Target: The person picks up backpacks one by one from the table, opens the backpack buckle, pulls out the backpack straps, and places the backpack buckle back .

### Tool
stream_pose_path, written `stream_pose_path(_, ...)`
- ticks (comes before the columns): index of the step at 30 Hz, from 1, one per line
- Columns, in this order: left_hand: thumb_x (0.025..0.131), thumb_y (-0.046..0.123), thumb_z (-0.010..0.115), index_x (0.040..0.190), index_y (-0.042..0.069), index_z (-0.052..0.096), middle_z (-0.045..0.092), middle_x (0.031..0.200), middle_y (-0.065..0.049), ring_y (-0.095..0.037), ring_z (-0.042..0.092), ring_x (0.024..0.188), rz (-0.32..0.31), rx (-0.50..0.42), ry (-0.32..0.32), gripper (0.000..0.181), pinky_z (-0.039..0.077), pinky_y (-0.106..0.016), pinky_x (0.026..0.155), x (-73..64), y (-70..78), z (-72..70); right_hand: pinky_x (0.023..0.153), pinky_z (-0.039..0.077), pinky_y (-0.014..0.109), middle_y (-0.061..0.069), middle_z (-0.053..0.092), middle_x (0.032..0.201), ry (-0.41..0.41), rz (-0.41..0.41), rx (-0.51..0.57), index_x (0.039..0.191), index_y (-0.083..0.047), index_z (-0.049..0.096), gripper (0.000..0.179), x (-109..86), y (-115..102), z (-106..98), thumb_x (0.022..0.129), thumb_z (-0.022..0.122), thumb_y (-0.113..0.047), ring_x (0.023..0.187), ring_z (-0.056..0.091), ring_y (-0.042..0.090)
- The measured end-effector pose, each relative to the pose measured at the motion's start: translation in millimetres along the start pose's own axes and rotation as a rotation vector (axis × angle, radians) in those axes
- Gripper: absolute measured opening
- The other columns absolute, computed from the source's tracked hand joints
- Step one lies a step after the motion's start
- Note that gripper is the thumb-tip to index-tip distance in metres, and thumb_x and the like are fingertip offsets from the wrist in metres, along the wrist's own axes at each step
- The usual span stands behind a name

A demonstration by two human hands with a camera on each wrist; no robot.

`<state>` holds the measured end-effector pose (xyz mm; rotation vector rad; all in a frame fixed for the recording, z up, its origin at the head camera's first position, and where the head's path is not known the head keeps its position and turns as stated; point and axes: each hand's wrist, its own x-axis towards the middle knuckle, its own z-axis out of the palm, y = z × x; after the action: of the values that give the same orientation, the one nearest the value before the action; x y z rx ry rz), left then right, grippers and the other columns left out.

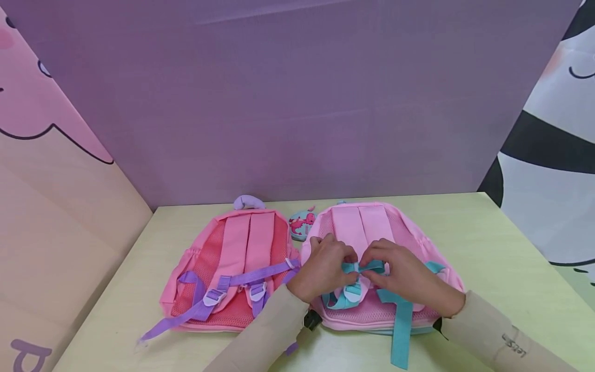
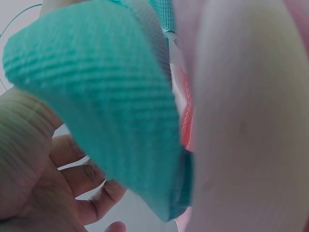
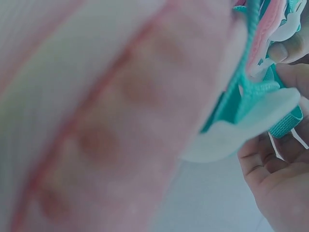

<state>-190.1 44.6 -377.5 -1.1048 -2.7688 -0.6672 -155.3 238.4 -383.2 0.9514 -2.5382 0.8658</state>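
A light pink backpack (image 1: 409, 232) lies with its shoulder straps facing up. Over its middle, my left hand (image 1: 325, 268) pinches a teal strap (image 1: 375, 266) between thumb and index finger. Right beside it, my right hand (image 1: 409, 271) pinches the same webbing, the two sets of fingertips almost meeting around a small white piece. Below them sits a white strap buckle (image 1: 353, 292). A loose teal strap end (image 1: 402, 336) hangs past the backpack's lower edge. Close up in the left wrist view, ribbed teal webbing (image 2: 106, 96) covers much of the picture.
To the left lies a coral-pink backpack (image 1: 204, 258) with purple straps (image 1: 174, 321) and a lilac top handle (image 1: 248, 201). Between the backs of the bags is a small teal-and-pink pouch (image 1: 301, 225). A black buckle (image 1: 312, 320) lies by the light pink bag's lower left corner.
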Motion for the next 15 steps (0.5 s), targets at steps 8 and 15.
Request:
stream_pose_path(8,0.071,0.029,0.083,0.091,0.018,0.075,0.064,0.077,0.012,-0.007,0.045,0.082,0.003,-0.007,0.004,0.024,0.028,-0.036,0.078,-0.7,0.2,-1.0,0.067,0.047,0.022,-0.014,0.059,0.088,0.02,-0.012,-0.009,0.085,-0.021,0.067,0.026,-0.5,-2.7,-2.6,0.073,0.079,-0.002,0.079,0.052,0.006)
stream_pose_path(15,0.071,0.03,0.083,0.091,0.018,0.075,0.064,0.078,0.012,-0.007,0.045,0.083,0.004,-0.005,0.004,0.025,0.028,-0.036,0.078,-0.8,-0.2,-0.2,0.065,0.047,0.022,-0.014,0.059,0.088,0.04,-0.002,-0.019,0.085,-0.021,0.067,0.026,-3.3,-3.1,-6.6,0.071,0.081,-0.003,0.077,0.052,0.005)
